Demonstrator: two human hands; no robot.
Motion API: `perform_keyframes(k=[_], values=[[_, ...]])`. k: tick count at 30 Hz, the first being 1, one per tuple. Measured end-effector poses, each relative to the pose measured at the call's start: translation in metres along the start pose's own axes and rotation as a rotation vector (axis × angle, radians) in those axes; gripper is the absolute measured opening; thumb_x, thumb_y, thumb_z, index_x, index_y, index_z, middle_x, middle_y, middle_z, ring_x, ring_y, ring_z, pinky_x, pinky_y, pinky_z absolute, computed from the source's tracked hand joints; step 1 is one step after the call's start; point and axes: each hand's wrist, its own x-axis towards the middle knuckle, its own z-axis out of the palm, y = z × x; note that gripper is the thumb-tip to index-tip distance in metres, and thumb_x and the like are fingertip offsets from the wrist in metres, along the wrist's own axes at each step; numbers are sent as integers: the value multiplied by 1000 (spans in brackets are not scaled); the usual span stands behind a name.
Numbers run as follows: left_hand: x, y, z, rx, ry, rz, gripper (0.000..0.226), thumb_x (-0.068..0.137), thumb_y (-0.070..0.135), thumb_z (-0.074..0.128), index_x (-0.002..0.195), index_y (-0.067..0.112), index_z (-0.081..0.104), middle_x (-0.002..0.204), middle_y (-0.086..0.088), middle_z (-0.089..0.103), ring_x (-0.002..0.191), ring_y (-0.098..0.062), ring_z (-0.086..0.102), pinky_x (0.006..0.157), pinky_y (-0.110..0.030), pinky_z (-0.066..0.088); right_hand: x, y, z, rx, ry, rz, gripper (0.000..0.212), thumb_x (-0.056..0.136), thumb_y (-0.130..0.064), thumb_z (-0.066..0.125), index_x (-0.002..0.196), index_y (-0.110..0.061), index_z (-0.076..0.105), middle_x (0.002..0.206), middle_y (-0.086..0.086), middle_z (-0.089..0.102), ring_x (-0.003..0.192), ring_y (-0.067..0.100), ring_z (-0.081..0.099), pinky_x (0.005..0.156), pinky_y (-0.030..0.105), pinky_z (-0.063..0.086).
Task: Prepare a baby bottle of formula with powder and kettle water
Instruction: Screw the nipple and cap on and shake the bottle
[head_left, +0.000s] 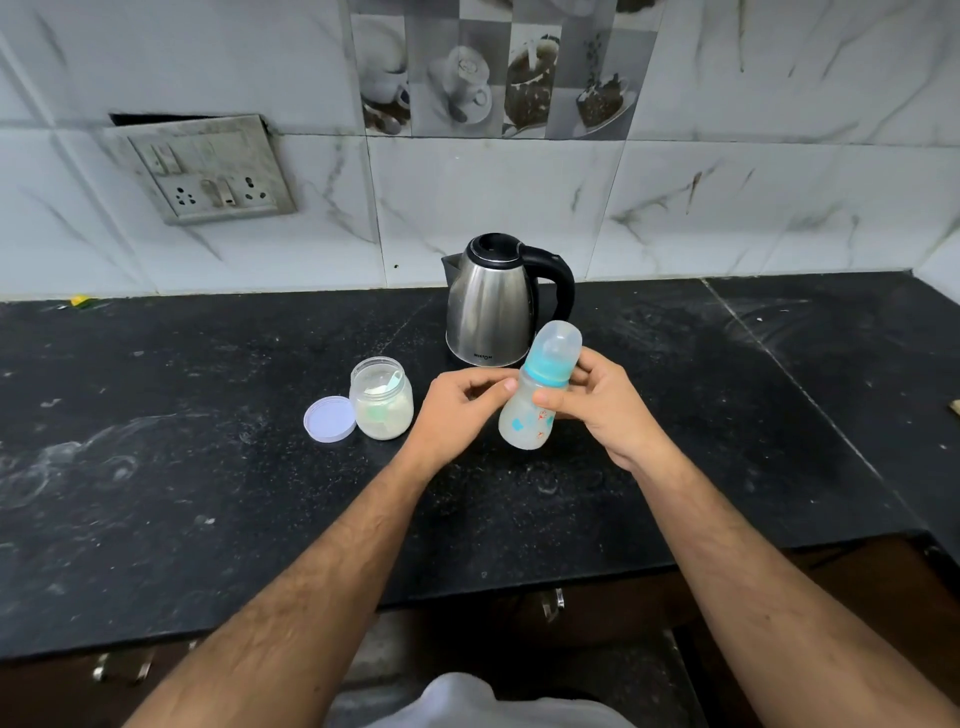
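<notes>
Bottle (522, 422) tilts before the kettle (488, 306), neck up; right hand (608, 410) grips it. Left hand (457, 410) curls beside it, thumb touching; grip unclear.

The right hand (602, 410) grips the tilted baby bottle (527, 421), left hand (454, 410) touching it.

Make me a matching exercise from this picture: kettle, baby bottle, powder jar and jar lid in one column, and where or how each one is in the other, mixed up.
Column one
1. kettle
2. baby bottle
3. powder jar
4. jar lid

Column two
A. lies flat on the counter, left of the powder jar
B. gripped by the right hand, tilted
C. stands furthest back on the counter
D. open, with a scoop inside

Pairs: 1-C, 2-B, 3-D, 4-A
</notes>
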Motion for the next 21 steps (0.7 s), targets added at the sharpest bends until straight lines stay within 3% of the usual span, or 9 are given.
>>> perform_keyframes(k=[3,7,10,14,18,21], values=[[4,-21,1,32,-26,-42,24,94,21,66,116,17,74,110,5,75,107,-11,69,93,-31,54,8,17,0,-105,7,12,54,74,-2,82,124,-9,62,115,3,73,106,15,70,89,28,57],[12,-40,9,140,-31,-147,24,94,20,66,117,20,73,106,10,75,88,9,66,70,-8,47,27,43,-4,-241,4,49,56,69,-5,87,120,-11,64,110,0,73,100,9,69,84,22,54],[25,-51,17,185,-22,-210,27,94,21,66,121,22,72,109,9,75,85,12,65,64,-5,45,46,60,-11,-294,-1,73,59,67,-6,88,121,-12,64,111,-1,73,103,12,69,86,23,54],[49,-64,24,246,-9,-265,33,94,14,62,124,25,69,108,8,75,80,7,65,63,-15,53,73,71,-21,-368,-10,90,60,67,-6,88,122,-14,64,110,-2,71,102,13,67,88,26,54],[75,-75,30,275,23,-295,40,93,6,60,127,26,67,110,6,75,78,0,63,74,-29,60,103,74,-30,-422,-28,83,60,67,-6,88,122,-16,63,109,-3,69,100,14,66,89,27,53],[92,-80,33,266,56,-313,40,93,2,58,126,23,68,111,3,74,73,-1,61,73,-29,58,124,76,-36,-455,-36,84,61,68,-6,87,123,-14,63,111,-1,69,101,14,66,90,28,53]])
